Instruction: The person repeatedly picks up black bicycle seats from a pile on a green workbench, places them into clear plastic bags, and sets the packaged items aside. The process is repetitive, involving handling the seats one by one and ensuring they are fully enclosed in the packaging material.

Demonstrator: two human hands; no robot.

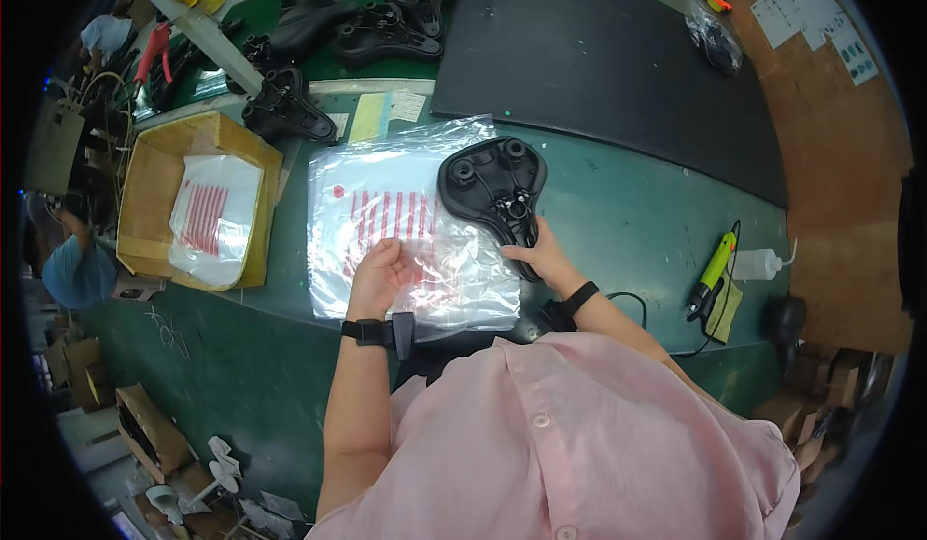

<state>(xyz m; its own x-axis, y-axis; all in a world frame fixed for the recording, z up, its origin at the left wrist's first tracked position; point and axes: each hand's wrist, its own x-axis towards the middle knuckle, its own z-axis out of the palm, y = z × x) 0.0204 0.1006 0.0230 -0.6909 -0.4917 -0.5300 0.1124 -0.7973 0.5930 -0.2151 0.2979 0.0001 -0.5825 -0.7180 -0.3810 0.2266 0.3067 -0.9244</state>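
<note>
A black bicycle saddle (492, 183), its underside with springs and metal fittings facing up, is in my right hand (548, 255). That hand grips it by the narrow nose, thumb on top. Beneath the saddle's left side, clear plastic bags (333, 250) with red printed stripes lie stacked on the green table (618, 202). My left hand (382, 277) is on the near part of the stack, fingers curled in and closed on the film of the top plastic bag. Its exact pinch point is hard to make out through the shine.
At left stands a yellow box (253, 214) with more striped bags inside. Several black saddles (386, 33) lie on the green belt beyond. A black mat (618, 67) covers the far right. Near the right edge are a green power screwdriver (713, 275) and a white squeeze bottle (758, 264).
</note>
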